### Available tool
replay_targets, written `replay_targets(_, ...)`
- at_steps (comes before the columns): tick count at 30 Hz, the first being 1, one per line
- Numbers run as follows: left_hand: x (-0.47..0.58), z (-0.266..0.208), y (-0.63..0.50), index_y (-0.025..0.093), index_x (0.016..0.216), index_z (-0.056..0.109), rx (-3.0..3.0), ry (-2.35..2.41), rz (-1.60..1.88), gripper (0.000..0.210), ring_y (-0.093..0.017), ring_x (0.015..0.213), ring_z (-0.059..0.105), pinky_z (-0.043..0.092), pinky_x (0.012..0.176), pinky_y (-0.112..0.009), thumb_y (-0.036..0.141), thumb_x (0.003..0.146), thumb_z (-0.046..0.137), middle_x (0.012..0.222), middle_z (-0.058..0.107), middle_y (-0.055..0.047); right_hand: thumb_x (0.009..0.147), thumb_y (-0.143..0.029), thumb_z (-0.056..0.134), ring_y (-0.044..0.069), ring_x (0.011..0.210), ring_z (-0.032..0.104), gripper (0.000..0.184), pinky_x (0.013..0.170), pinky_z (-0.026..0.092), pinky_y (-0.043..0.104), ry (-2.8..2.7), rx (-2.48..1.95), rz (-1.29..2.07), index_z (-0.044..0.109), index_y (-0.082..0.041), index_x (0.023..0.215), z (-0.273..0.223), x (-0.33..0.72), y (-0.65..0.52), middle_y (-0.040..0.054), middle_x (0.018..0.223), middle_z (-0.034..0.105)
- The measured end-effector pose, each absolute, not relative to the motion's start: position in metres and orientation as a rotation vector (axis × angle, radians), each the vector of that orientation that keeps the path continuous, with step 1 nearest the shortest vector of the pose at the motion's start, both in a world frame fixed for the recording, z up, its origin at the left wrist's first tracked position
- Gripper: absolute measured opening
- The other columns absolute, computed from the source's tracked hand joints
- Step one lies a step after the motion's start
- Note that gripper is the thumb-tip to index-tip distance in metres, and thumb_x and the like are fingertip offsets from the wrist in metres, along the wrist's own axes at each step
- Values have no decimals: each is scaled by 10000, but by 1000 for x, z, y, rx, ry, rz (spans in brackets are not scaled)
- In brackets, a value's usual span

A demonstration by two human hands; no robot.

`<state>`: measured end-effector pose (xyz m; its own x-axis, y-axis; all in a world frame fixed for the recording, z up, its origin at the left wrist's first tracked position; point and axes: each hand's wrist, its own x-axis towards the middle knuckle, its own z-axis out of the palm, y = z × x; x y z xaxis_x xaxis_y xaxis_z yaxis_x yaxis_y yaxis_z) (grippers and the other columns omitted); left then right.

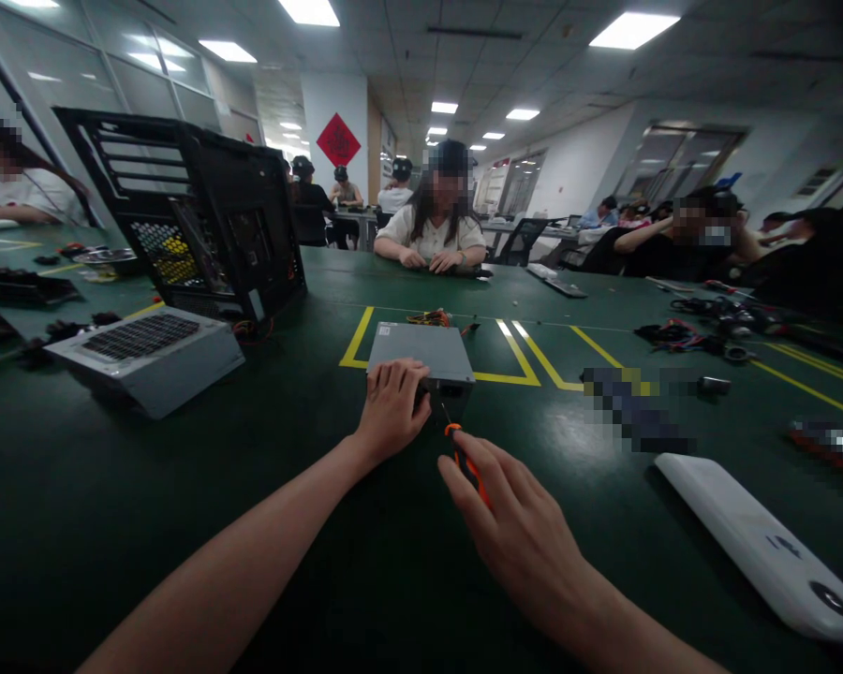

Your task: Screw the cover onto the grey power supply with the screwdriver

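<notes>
A grey metal computer power supply [421, 349] lies on the green table in front of me, its bundle of coloured cables [430, 318] at the far side. Over its near left edge my left hand [393, 402] is closed, fingers bent on the top and thumb at the near face. My right hand [512, 505] grips an orange and black screwdriver [472, 468]. The thin shaft points away from me, towards the near face of the power supply. I cannot tell whether its tip touches a screw.
To the left stand a black computer case [203, 215] and a second power supply [147, 356]. On the right lie a white oblong device [751, 534], a small cylinder [715, 385] and loose cables [674, 335]. Across the table sits a person [432, 229].
</notes>
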<state>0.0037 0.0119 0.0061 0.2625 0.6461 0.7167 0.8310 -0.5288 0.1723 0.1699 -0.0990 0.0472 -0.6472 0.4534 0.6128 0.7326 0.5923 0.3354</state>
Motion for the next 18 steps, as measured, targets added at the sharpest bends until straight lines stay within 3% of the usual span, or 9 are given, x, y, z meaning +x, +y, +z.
replay_targets(5, 4, 7, 12, 188, 1067, 477, -2293, -1380, -1118, 285, -224, 1092, 428, 272, 952, -395, 222, 785, 500, 1124, 527, -75, 846, -213, 478, 166, 727, 585, 156, 620, 483, 284, -2271, -1024, -741, 520, -149, 982, 48, 175, -94, 108, 935, 627)
replay_targets(7, 4, 6, 12, 184, 1065, 478, -2292, -1377, -1116, 283, -223, 1089, 429, 271, 952, -394, 225, 786, 501, 1124, 527, -75, 842, -230, 480, 193, 786, 585, 147, 635, 488, 302, -2265, -1059, -738, 525, -149, 957, 48, 174, -94, 118, 938, 615)
replay_targets(11, 4, 6, 12, 179, 1064, 478, -2289, -1373, -1122, 289, -222, 1079, 432, 269, 953, -393, 224, 780, 507, 1114, 532, -75, 818, -65, 393, 256, 1019, 524, 221, 751, 489, 349, -2307, -963, -766, 507, -126, 998, 46, 171, -96, 177, 1065, 560)
replay_targets(18, 4, 6, 12, 188, 1068, 474, -2292, -1384, -1130, 295, -228, 1083, 431, 270, 949, -401, 216, 775, 506, 1122, 531, -76, 856, -218, 454, 177, 767, 588, 137, 636, 481, 283, -2265, -1021, -779, 529, -161, 955, 50, 176, -95, 116, 931, 613)
